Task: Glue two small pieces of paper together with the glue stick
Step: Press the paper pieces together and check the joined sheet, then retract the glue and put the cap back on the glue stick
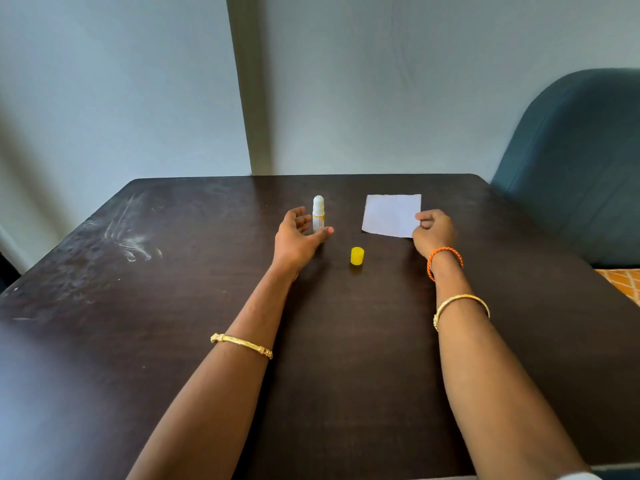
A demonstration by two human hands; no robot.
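A white glue stick (318, 213) stands upright and uncapped on the dark table (173, 341). Its yellow cap (357, 256) stands apart, nearer to me. My left hand (300, 233) is cupped around the stick's base with fingers spread, thumb beside the base; no firm grip shows. A white square of paper (389, 214) lies flat to the right. My right hand (433, 229) rests at the paper's right edge, fingertips curled at that edge. Whether one or two sheets lie there I cannot tell.
A teal upholstered chair (575, 168) stands at the table's right far corner. An orange patterned cloth (623, 282) shows past the right edge. White smears (131, 237) mark the table's left part. A wall with a vertical strip lies behind.
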